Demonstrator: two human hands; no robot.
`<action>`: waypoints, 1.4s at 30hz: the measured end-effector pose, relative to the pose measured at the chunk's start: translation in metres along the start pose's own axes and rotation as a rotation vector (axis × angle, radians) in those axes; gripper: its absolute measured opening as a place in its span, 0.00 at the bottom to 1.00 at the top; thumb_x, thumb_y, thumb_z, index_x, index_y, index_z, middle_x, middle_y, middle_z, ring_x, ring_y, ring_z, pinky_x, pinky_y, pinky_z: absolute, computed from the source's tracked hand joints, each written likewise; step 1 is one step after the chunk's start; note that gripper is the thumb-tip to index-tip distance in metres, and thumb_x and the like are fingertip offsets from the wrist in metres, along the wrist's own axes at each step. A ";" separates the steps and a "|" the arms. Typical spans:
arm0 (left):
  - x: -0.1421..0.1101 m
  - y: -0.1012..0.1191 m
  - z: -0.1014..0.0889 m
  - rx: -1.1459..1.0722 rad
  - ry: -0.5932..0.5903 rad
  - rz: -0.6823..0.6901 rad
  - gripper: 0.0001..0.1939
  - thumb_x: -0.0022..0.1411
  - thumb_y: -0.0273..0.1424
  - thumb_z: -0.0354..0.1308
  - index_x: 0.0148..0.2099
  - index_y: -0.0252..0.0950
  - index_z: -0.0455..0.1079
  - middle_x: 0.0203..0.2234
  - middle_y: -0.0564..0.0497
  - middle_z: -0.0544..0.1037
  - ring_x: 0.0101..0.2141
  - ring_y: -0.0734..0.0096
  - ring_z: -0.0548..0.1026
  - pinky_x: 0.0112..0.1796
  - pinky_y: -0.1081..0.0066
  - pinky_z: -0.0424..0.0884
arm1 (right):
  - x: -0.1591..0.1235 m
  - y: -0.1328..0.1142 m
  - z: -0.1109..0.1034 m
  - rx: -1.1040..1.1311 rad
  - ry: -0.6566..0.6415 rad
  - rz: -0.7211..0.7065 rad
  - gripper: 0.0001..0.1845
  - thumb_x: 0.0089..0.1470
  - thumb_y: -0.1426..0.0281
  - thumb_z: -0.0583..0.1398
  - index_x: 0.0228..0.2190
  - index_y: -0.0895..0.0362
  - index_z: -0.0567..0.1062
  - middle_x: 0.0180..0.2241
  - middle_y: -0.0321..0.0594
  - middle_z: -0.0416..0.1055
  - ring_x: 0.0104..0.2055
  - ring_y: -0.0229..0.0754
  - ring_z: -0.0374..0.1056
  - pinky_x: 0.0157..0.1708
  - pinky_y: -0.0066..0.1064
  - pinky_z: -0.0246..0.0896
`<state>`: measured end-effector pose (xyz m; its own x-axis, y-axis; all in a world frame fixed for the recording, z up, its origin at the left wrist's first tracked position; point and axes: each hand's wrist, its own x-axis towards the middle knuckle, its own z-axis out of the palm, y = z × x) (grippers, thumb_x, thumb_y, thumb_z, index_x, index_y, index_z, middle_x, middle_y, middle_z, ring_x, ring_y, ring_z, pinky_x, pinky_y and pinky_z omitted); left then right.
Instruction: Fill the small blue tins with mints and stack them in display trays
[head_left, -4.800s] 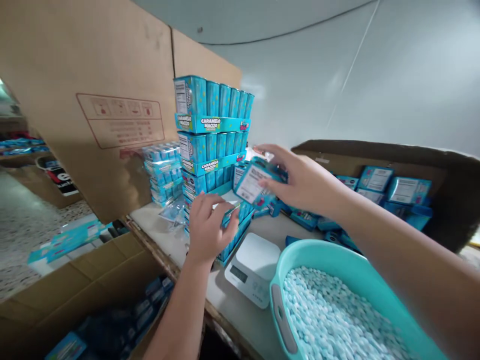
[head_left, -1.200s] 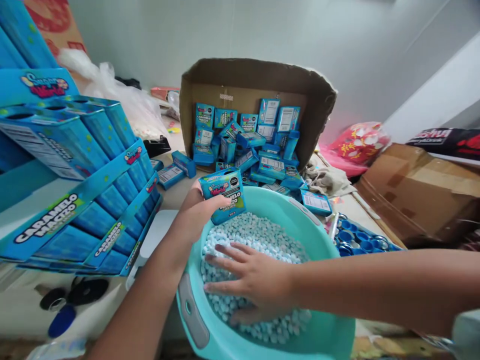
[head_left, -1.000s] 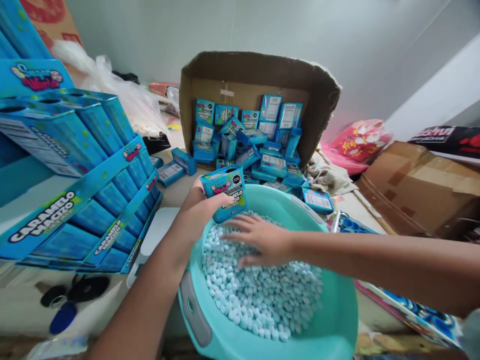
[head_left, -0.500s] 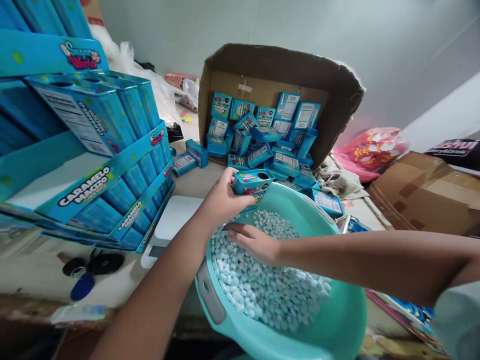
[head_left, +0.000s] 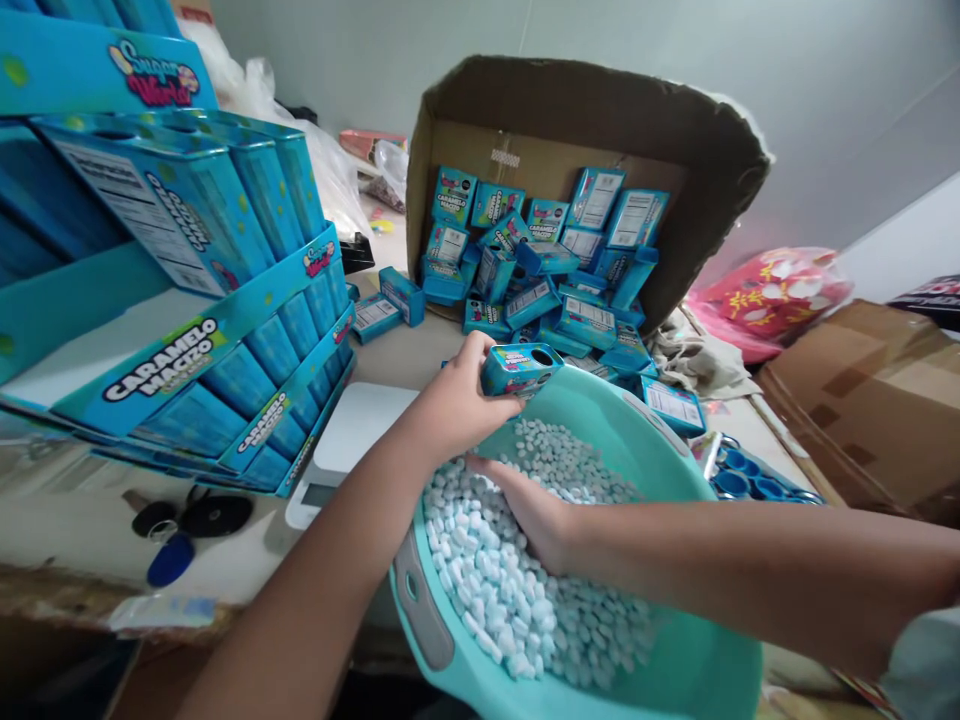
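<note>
My left hand [head_left: 466, 400] is closed around a small blue candy box [head_left: 517, 372] with a round hole in its top. It holds the box roughly upright over the far left rim of a teal basin [head_left: 701, 660]. Pale blue candies [head_left: 495, 600] lie heaped in the basin. My right hand [head_left: 536, 510] is pushed into them just below the left hand, its fingers mostly buried, so their grip is hidden.
A cardboard carton [head_left: 577, 110] full of blue boxes lies on its side behind the basin. Stacked display trays [head_left: 172, 370] stand at left, beside a white scale [head_left: 367, 425]. Keys with a blue tag [head_left: 171, 558] lie near the table edge. Blue caps [head_left: 739, 475] sit at right.
My right hand has sunk deeper into the candies, hiding fingers that showed before. My left hand still holds the box. The view has shifted slightly.
</note>
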<state>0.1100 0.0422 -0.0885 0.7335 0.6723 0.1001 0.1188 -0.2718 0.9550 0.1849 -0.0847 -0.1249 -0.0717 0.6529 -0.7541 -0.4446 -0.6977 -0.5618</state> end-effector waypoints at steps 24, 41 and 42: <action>-0.003 0.003 -0.004 0.055 -0.115 0.008 0.27 0.51 0.33 0.67 0.52 0.42 0.63 0.39 0.53 0.77 0.38 0.64 0.77 0.36 0.70 0.71 | -0.088 -0.040 -0.025 0.681 0.076 -0.307 0.07 0.58 0.64 0.61 0.34 0.54 0.76 0.29 0.38 0.76 0.27 0.37 0.73 0.26 0.24 0.70; -0.013 0.019 -0.007 -0.013 -0.415 -0.016 0.29 0.48 0.29 0.69 0.52 0.42 0.65 0.36 0.53 0.78 0.35 0.65 0.77 0.33 0.70 0.70 | -0.059 -0.105 -0.033 0.388 -0.057 -0.994 0.07 0.55 0.64 0.58 0.26 0.49 0.73 0.25 0.29 0.72 0.32 0.35 0.71 0.39 0.29 0.69; -0.013 0.018 -0.006 0.006 -0.401 -0.014 0.28 0.48 0.29 0.68 0.52 0.42 0.66 0.36 0.54 0.78 0.35 0.65 0.77 0.33 0.71 0.70 | -0.059 -0.104 -0.035 0.316 -0.039 -1.008 0.08 0.55 0.63 0.58 0.26 0.49 0.73 0.26 0.30 0.71 0.32 0.37 0.70 0.40 0.30 0.69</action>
<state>0.0983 0.0330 -0.0706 0.9347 0.3541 -0.0307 0.1335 -0.2696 0.9537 0.2666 -0.0608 -0.0339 0.4342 0.9004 0.0261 -0.5263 0.2771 -0.8039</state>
